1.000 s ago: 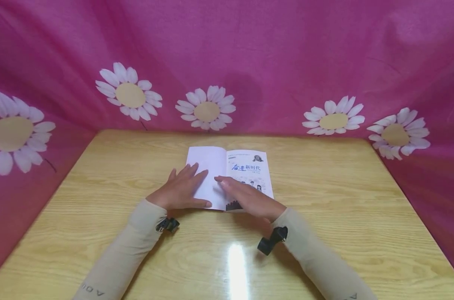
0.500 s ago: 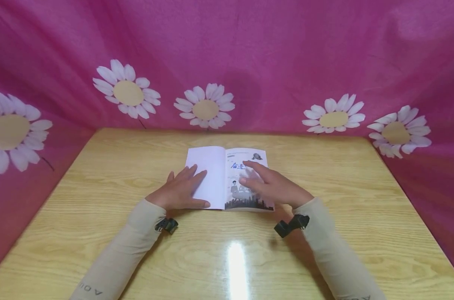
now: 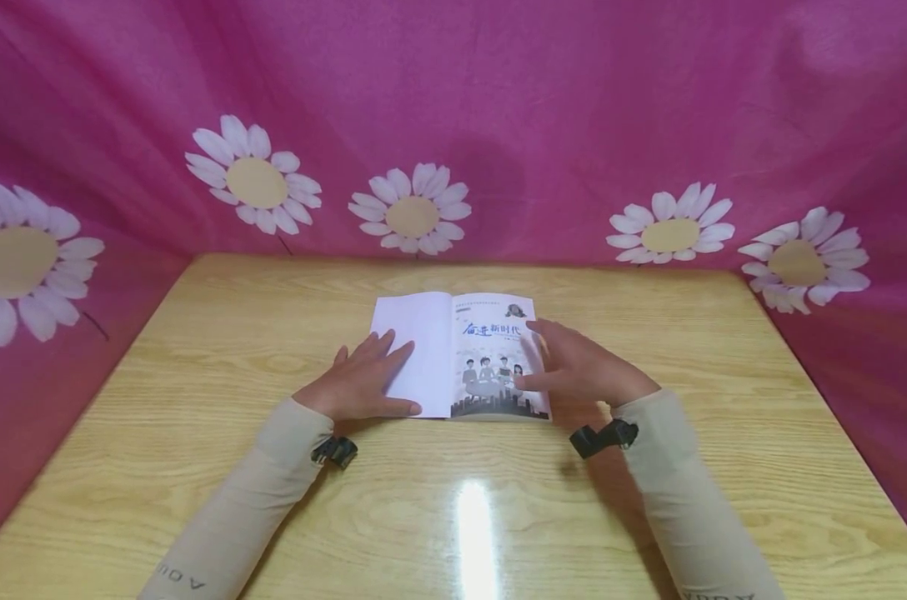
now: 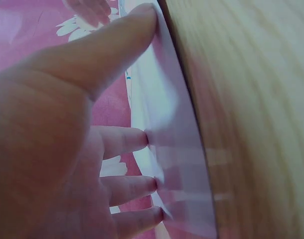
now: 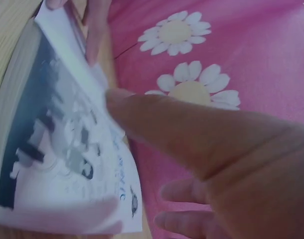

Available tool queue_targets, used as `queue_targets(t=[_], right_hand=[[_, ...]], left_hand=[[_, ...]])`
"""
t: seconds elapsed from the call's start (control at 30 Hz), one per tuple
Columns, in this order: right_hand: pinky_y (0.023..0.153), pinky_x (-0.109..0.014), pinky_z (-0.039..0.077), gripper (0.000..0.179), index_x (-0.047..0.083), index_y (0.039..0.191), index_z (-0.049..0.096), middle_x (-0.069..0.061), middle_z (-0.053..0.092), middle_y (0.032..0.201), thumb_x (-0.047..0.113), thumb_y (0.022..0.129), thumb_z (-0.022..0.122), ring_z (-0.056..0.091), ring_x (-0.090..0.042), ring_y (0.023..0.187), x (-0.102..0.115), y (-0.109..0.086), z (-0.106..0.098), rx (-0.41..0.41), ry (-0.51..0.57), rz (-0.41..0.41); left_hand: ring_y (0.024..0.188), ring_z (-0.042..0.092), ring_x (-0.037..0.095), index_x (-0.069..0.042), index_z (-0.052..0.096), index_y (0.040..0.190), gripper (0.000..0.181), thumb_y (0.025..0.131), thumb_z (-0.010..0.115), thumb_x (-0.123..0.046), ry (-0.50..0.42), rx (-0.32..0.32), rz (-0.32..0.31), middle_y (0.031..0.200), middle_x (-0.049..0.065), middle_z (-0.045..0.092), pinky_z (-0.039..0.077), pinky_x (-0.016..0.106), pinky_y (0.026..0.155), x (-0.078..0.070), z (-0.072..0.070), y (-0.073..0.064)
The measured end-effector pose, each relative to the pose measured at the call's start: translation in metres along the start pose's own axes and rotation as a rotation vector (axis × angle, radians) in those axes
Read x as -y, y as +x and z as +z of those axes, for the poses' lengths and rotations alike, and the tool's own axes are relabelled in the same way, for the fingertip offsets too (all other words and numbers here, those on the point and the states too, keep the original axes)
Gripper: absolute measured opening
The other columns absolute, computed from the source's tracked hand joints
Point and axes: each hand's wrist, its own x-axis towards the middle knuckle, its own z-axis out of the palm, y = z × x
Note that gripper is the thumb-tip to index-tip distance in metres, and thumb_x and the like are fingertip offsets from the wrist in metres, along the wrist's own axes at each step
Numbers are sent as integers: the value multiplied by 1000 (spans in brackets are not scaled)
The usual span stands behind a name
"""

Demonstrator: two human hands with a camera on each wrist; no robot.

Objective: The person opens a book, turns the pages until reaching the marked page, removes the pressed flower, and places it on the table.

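Observation:
An open book (image 3: pixel 491 367) lies on the wooden table, its left page (image 3: pixel 416 325) blank and its right page printed with blue characters, grey cartoon figures and a dark skyline. My left hand (image 3: pixel 363 379) rests spread on the blank page, fingertips pressing it and thumb along its lower edge; the left wrist view shows the thumb (image 4: pixel 117 42) and fingertips on the white paper. Over the right edge of the printed page is my right hand (image 3: pixel 584 367), fingers extended and thumb toward the figures. In the right wrist view its thumb (image 5: pixel 157 114) overlaps the book.
The wooden table (image 3: pixel 273 325) reaches back to a pink curtain (image 3: pixel 543 125) with large white daisies. Black wrist cameras (image 3: pixel 335 451) are strapped over beige sleeves (image 3: pixel 243 500). A bright light reflection (image 3: pixel 478 533) shows on the tabletop in front of the book.
My right hand has moved rightward from near the book's centre fold, across the printed page to its right edge, uncovering the picture. My left hand has stayed on the blank page.

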Motion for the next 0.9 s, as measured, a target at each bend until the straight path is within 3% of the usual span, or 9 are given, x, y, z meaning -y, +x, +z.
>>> queue_targets(t=[0.1,0.23,0.37,0.57,0.9], right_hand=[[113,-60,14,102,0,151,22,-23,21,156,38,77,81,17,-40,143,-1,0,2,15,-80,12],[113,-62,3,111,4,153,21,-21,13,159,46,71,83,5,-42,145,-1,0,6,49,-179,73],[112,-63,-1,119,6,154,18,-20,7,160,51,66,84,1,-43,145,-1,-1,9,84,-222,104],[111,-64,-3,124,7,155,11,-17,4,161,51,66,84,-2,-43,145,-1,-2,13,110,-238,103],[110,-65,-6,122,10,156,9,-10,10,161,46,68,85,-1,-41,145,2,-1,17,137,-215,102]], left_hand=[[147,1,35,-21,19,155,99,79,64,-66,4,5,-7,161,11,6,4,65,112,0,0,0],[147,0,35,-21,19,155,99,80,63,-66,10,12,-7,161,11,6,4,65,112,0,1,0],[147,-1,36,-20,18,156,99,80,62,-67,19,19,2,161,12,5,3,66,111,1,1,1],[147,-3,35,-20,17,156,100,80,61,-69,31,22,2,161,11,3,2,66,111,-1,2,1],[147,-2,37,-19,17,156,99,81,61,-67,38,22,5,161,13,4,3,66,111,-2,1,0]])
